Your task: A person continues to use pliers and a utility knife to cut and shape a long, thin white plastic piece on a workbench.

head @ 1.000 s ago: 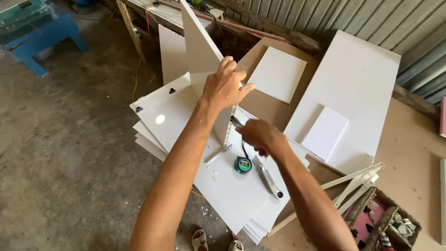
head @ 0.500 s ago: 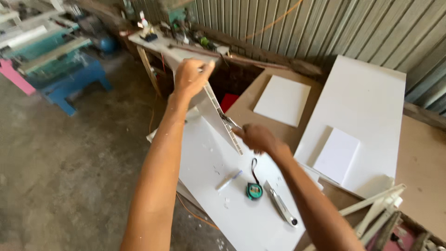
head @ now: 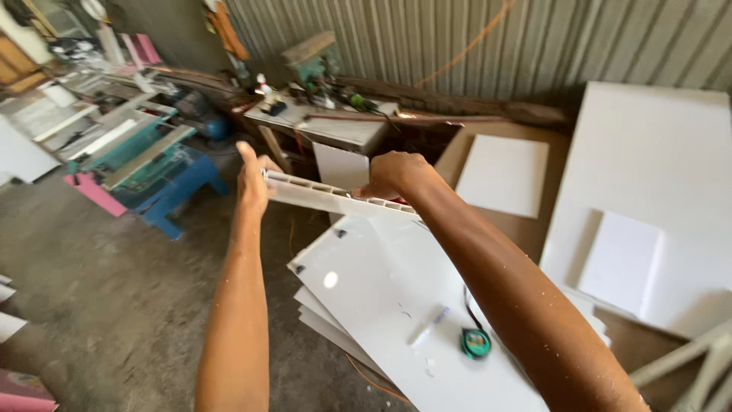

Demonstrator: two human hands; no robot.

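Far left of the fingers, on the concrete floor (head: 99, 305), stands a blue-framed machine stand (head: 164, 187) with a green top, a pink board (head: 95, 194) leaning at its foot.

Left hand (head: 250, 183): raised, palm pressed to the left end of a white hollow-core panel (head: 335, 200), fingers (head: 245, 156) wrapped over that end. The panel is held edge-on to the camera, roughly level, its cut edge showing a row of open cells.

Right hand (head: 396, 174): closed over the panel's top edge near its right end, fingers curled down on the far side; how tightly they grip cannot be told. The panel spans the gap between the two hands, clear of everything below.

Behind the hands: a cluttered tabletop (head: 335, 130) with a green power tool (head: 316, 57) on it, against a corrugated metal wall (head: 473, 38).

Below the hands and between the forearms: a stack of white sheets (head: 381, 297), corners fanned out. On the top sheet, beneath the right forearm, lie a white marker (head: 428, 326) and, just beside it, a green tape measure (head: 475, 343) with a dark cord.

Right of the fingers: a brown board (head: 534, 229) carrying a white square panel (head: 503, 175); further right, a large white sheet (head: 656, 160) with a smaller white square (head: 621, 263) lying on it. Pale strips (head: 686, 358) sit at the lower right edge.
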